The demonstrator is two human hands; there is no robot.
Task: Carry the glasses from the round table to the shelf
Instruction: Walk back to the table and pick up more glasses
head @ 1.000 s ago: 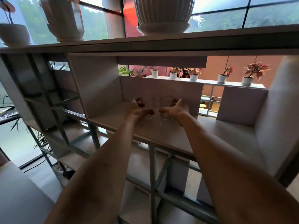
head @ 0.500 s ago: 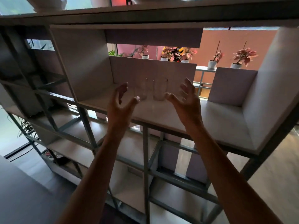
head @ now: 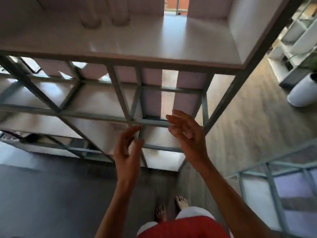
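Two clear glasses stand side by side on the shelf board (head: 154, 42) at the top of the view, the left glass (head: 91, 18) and the right glass (head: 121, 16) both blurred and cut off by the frame's upper edge. My left hand (head: 127, 152) and my right hand (head: 186, 134) hang well below that board, in front of the lower shelf frames. Both hands have loose, spread fingers and hold nothing. The round table is out of view.
The metal-framed shelf unit (head: 120, 93) fills the left and centre, with lower boards behind its bars. A white planter (head: 303, 93) stands on the wooden floor at right. Another metal frame (head: 274, 182) sits at lower right. My bare feet (head: 171, 208) stand near the shelf's base.
Both hands let go of the glasses on the shelf, opened, and dropped away toward me. The view tilted down, so the glasses now sit at the top edge.
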